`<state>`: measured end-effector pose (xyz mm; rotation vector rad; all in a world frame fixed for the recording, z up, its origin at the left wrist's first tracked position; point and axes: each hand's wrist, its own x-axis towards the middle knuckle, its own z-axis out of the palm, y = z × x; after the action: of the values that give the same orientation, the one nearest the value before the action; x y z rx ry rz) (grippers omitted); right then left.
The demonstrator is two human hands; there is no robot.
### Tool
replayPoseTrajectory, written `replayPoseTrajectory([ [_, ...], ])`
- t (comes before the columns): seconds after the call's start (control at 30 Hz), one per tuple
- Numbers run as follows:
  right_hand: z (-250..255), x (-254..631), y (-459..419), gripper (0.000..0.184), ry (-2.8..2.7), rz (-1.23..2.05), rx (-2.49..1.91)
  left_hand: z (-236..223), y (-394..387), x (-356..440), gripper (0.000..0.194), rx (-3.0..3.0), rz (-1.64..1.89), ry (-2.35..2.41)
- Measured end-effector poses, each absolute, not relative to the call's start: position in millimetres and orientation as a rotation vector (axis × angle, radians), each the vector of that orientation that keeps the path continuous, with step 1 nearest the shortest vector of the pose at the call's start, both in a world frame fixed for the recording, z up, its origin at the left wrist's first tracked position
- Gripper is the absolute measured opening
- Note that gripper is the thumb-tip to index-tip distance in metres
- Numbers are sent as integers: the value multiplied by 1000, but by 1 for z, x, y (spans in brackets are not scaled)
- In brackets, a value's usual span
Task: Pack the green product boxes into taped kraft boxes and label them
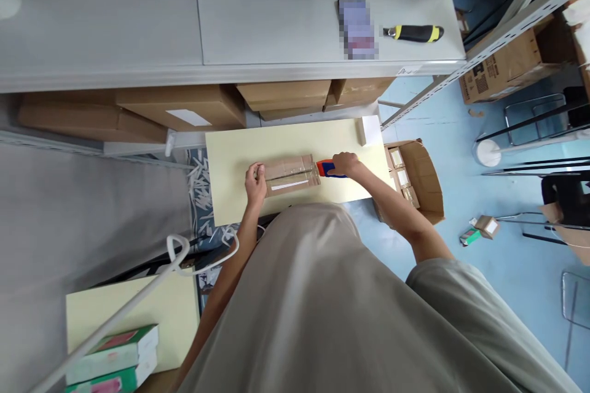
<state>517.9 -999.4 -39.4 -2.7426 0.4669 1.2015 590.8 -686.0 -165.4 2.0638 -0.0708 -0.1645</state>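
A long, narrow cardboard box (290, 171) lies on the pale yellow table (230, 147). A dark seam runs along its top, and a white strip sits on its near side. My left hand (255, 183) grips the box's left end, thumb on top. At the other end, my right hand (345, 164) is closed round an orange-and-blue hand tool (326, 168). The tool's orange edge meets or nearly meets the box's right end; its exact kind is partly hidden by my fingers.
A grey shelf (258, 31) spans the front, bearing cartons and a black-and-yellow utility knife (415, 33). A small white box (370, 130) stands at the table's far right corner. Right of the table, an open carton (426, 181) holds small boxes. A white pole (115, 319) crosses the lower left.
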Motion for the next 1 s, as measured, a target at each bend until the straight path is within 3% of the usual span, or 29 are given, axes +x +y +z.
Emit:
replayPoseTrajectory([
  [0.13,-67,507,-979,34,609,956,-2750,-161,-688,592,43,2067,-173,-53],
  [0.27,-95,487,-973,45,767,773,-2760,-157,-689,591,50,2064,-190,28],
  [0.4,-114,466,-973,43,930,631,-2728,-154,-686,575,61,2067,-149,200],
  [0.6,-107,458,-965,45,1032,422,-2720,-141,-670,543,38,2214,-238,135],
  [0.73,-90,478,-930,63,727,364,-2552,-134,-679,540,35,2319,-376,106],
  [0.87,-89,495,-898,100,708,479,-2494,-138,-707,544,63,2364,-408,210],
  [0.93,-96,495,-898,94,720,450,-2489,-142,-713,547,69,2386,-369,242],
  [1.0,-102,490,-909,76,668,411,-2447,-144,-709,551,57,2386,-359,219],
])
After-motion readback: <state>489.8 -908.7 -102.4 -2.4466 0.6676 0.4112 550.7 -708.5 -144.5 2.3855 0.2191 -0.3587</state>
